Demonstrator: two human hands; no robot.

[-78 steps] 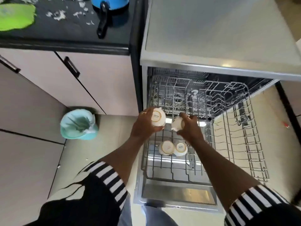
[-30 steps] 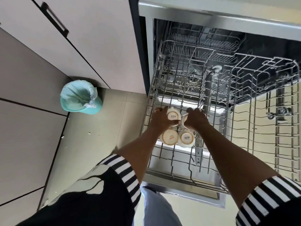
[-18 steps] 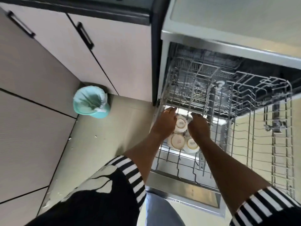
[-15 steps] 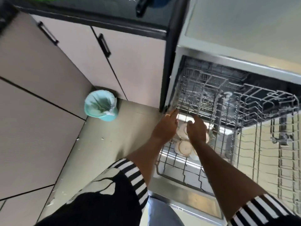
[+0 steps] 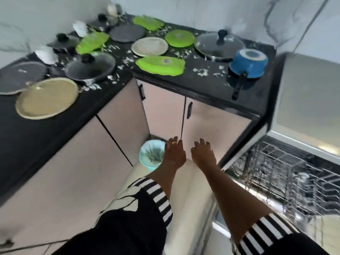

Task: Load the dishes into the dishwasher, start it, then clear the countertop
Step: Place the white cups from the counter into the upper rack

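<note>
My left hand (image 5: 173,153) and my right hand (image 5: 203,154) hang empty in front of the cupboard doors, fingers spread and relaxed. The open dishwasher (image 5: 287,173) is at the right with its wire rack pulled out. On the black L-shaped countertop (image 5: 206,85) lie dirty dishes: an upturned blue saucepan (image 5: 248,63), green plates (image 5: 160,65), a beige plate (image 5: 149,46), a tan plate (image 5: 47,97), and pans with glass lids (image 5: 219,46). White scraps are scattered among them. The view is motion-blurred.
A teal bin (image 5: 151,156) with a liner stands on the floor in the cupboard corner, just left of my left hand. Dark plates (image 5: 18,76) and white cups (image 5: 45,54) sit on the counter's left wing.
Both hands let go of the small white bowls in the lower rack and drew back out of the dishwasher. The view swung up and left to the countertop.
</note>
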